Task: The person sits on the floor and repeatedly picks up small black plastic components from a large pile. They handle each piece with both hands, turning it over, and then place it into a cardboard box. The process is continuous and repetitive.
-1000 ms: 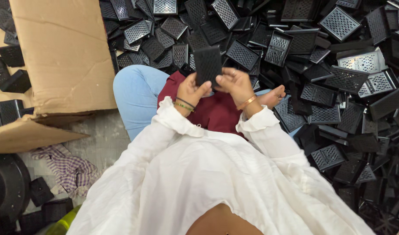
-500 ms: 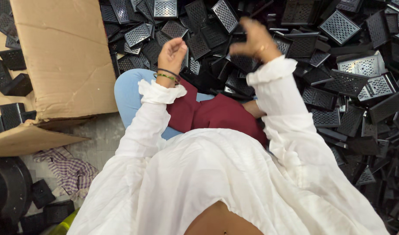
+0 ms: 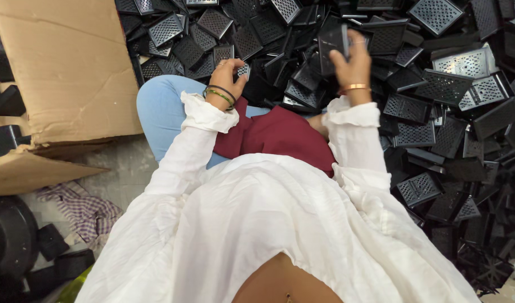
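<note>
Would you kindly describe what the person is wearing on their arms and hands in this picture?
Both arms are covered by long, loose white sleeves that end in gathered, frilled cuffs at the wrists. The left hand is bare, with thin green and dark bangles just above the cuff and what looks like a ring on one finger. The right hand is also bare, with a single gold-coloured bangle at the wrist.

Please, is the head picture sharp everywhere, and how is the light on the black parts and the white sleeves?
Head view: light is soft and even, with no hard shadows. The right hand and the black part it holds are slightly motion-blurred; the left hand is sharper. The white sleeves look bright, nearly washed out. The pile of black parts shows pale sheen on its meshes.
</note>
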`<state>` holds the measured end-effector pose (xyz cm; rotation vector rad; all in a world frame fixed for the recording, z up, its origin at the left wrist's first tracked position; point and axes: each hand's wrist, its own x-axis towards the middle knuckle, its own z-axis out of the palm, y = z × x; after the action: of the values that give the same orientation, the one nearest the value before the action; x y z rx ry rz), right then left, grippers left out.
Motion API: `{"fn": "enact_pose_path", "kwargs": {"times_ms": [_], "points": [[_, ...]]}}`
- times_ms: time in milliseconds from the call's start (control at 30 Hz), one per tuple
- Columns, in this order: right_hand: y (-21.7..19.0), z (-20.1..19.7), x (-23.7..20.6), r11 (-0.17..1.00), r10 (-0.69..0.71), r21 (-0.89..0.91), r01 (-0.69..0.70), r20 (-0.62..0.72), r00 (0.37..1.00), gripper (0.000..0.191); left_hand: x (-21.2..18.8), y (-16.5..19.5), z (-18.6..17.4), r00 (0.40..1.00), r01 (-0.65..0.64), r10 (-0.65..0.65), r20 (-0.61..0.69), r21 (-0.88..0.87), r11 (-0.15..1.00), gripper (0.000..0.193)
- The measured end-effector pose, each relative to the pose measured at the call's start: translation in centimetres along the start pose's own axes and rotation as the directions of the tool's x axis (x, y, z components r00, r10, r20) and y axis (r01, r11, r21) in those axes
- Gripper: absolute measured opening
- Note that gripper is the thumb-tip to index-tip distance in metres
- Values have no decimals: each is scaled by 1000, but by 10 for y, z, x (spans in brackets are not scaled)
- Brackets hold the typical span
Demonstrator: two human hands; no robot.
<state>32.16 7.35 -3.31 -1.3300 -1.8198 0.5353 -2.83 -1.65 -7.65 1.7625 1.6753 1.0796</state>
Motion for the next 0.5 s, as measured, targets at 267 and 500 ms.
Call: {"fn": "enact_pose_path", "kwargs": {"times_ms": [267, 500], "points": [[-1, -22, -22, 844, 70, -537, 2, 114, 991, 47, 3, 32, 3, 979, -198, 201, -25, 70, 978, 27], [-32, 9, 1, 793, 328, -575, -202, 122, 937, 80, 51, 106, 66, 963, -182, 139, 231, 175, 968, 33]]}}
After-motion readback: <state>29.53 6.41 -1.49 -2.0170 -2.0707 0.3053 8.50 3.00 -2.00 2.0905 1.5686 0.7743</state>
